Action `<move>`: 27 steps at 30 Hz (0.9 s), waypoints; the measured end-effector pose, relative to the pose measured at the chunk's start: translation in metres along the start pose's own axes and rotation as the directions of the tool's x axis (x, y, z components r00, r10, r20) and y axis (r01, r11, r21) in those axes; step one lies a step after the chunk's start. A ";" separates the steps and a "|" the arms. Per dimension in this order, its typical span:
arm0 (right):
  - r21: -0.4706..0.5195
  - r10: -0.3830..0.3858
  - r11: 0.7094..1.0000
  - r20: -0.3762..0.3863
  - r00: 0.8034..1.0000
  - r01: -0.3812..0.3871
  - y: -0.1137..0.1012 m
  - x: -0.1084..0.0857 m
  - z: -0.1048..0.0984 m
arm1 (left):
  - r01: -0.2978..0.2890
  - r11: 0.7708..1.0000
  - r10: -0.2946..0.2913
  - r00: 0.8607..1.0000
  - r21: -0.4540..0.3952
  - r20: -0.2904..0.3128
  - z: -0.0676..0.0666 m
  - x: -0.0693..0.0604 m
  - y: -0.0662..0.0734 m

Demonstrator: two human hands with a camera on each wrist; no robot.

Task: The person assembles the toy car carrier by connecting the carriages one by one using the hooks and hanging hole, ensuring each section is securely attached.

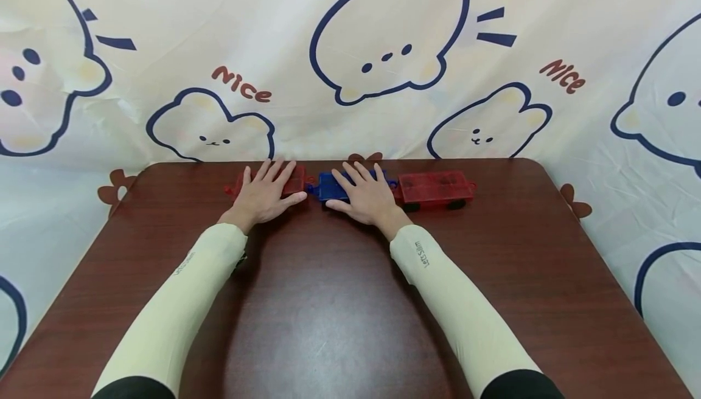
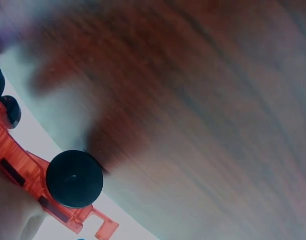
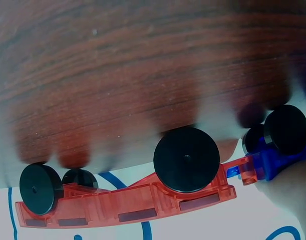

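Three toy wagons stand in a row along the far edge of the table: a red wagon (image 1: 297, 179) on the left, a blue wagon (image 1: 329, 188) in the middle and another red wagon (image 1: 436, 187) on the right. Small couplings link neighbouring wagons. My left hand (image 1: 263, 199), fingers spread and straight, lies over the left red wagon and hides much of it. Over the blue wagon my right hand (image 1: 369, 198) is spread in the same way. In the right wrist view the right red wagon's black wheels (image 3: 187, 159) and its hook to the blue wagon (image 3: 268, 162) show.
The brown wooden table (image 1: 317, 308) extends back to a printed cloth (image 1: 350, 128) hanging right behind the wagons. More cloth hangs along both sides. Pale sleeves (image 1: 181, 308) cover both forearms.
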State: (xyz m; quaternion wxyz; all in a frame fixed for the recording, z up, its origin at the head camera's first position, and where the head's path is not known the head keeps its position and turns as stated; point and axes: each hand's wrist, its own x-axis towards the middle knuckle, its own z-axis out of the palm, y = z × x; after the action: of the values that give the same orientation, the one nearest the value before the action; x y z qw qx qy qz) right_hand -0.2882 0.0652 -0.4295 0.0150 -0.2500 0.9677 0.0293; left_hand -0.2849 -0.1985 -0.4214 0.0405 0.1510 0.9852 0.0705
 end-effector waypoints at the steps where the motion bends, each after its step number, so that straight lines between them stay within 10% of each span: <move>1: 0.001 0.000 1.000 0.001 1.000 0.000 0.000 0.000 0.000 | -0.001 1.000 0.001 1.000 -0.006 0.000 0.000 0.000 0.000; 27: 0.016 0.015 1.000 0.000 1.000 -0.015 0.002 0.000 0.001 | -0.041 0.999 0.041 0.999 -0.014 -0.003 0.001 -0.007 -0.003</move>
State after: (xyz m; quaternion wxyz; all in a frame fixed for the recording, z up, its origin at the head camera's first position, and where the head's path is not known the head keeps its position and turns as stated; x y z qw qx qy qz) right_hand -0.2894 0.0671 -0.4303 0.0169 -0.2426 0.9697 0.0216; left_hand -0.2787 -0.2036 -0.4221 0.0386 0.1706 0.9815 0.0785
